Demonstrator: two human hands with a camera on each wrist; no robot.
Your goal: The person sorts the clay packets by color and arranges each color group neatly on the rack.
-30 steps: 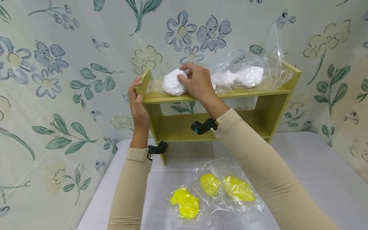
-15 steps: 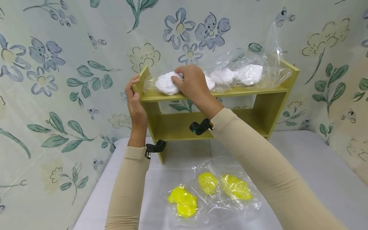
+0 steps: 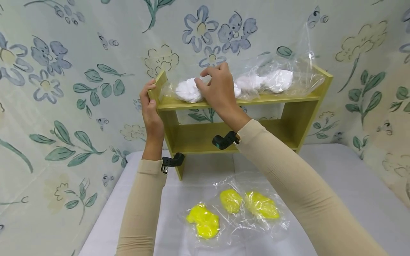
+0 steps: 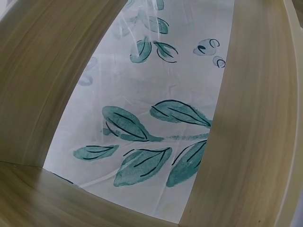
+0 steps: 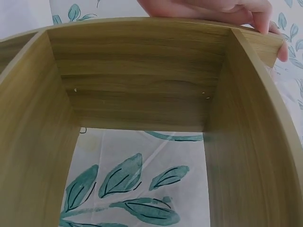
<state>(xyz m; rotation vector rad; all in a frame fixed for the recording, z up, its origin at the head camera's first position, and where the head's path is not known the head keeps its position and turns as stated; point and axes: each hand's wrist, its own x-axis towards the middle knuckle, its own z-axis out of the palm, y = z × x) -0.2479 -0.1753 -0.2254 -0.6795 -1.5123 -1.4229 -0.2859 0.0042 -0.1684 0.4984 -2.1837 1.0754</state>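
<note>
Top board of the shelf point(image 3: 282, 100) is packed: bagged white lumps point(image 3: 189, 89) run nearly end to end, our right hand point(image 3: 217, 89) over the left one, left hand point(image 3: 150, 110) on the left end panel. Lower compartment is open front to back. Tabletop point(image 3: 339, 177) is free on the right; yellow bags point(image 3: 234, 209) block the front middle.
</note>
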